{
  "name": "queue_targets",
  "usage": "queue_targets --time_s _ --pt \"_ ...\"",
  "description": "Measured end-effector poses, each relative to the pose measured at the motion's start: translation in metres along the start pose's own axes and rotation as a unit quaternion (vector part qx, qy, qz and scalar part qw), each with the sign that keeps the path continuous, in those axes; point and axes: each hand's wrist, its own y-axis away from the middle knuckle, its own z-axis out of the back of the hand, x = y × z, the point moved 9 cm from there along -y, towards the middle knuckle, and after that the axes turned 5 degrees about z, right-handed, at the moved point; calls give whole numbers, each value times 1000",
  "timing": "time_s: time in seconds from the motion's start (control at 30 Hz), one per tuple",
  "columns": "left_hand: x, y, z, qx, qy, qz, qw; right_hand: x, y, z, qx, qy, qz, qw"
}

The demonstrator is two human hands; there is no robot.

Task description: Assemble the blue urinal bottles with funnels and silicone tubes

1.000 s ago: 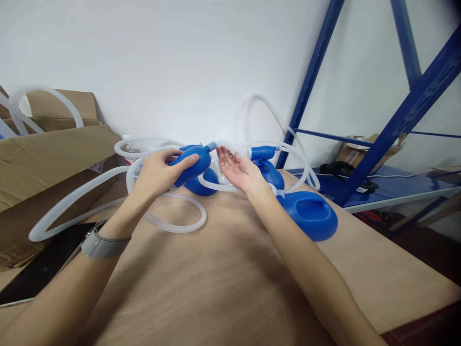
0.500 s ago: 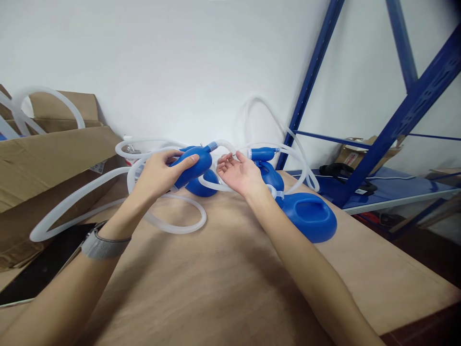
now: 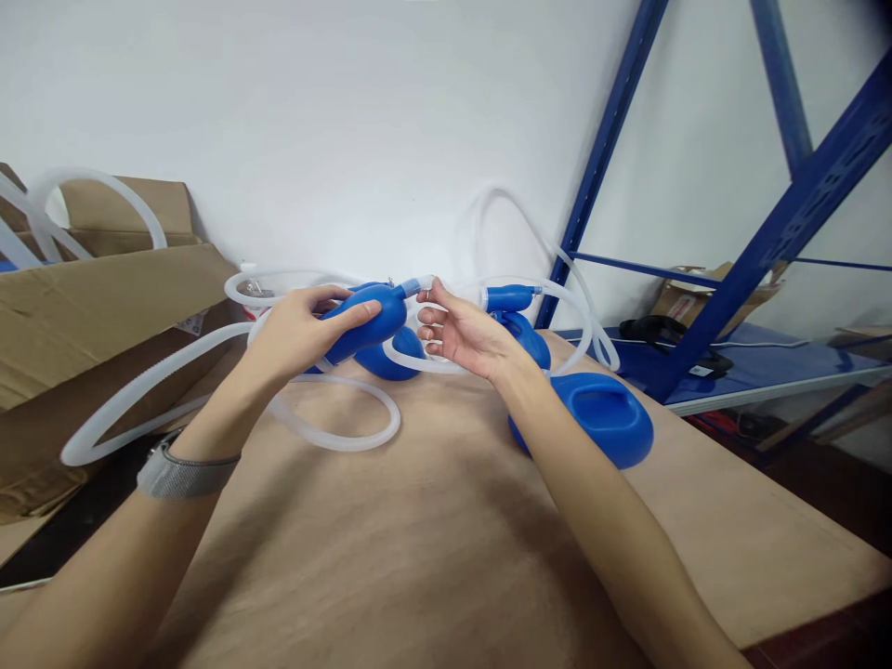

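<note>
My left hand point(image 3: 299, 330) is wrapped round a blue bulb-shaped part point(image 3: 373, 321), which is tilted with its narrow neck up to the right. A translucent hose end point(image 3: 418, 284) sits on that neck. My right hand point(image 3: 464, 330) is at the hose beside the neck, thumb and index finger pinched round a small metal piece point(image 3: 425, 295), probably a clip; its other fingers are curled. Behind and below the held part lies another blue rounded piece point(image 3: 394, 355). Right of my right hand is a blue part with a narrow tip point(image 3: 510, 297).
A blue container with a recessed handle point(image 3: 606, 418) lies on the wooden table point(image 3: 432, 539) at right. Looped hoses point(image 3: 348, 444) spread across the table's back and left. A cardboard box point(image 3: 104, 307) stands left; a blue shelf frame point(image 3: 606, 139) rises at right.
My right hand has turned and closed its thumb and index finger near the hose end by the neck. My left hand, with the blue part, has shifted slightly left.
</note>
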Motion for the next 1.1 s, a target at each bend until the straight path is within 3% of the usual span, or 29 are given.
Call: queue_targets --time_s 0.63,1.1 --pt "-4 1 -1 -7 -42 3 999 -11 -5 -9 18 -95 -49 994" --pt "-7 2 3 0 -67 -6 998 -13 -8 -5 34 -29 -16 999"
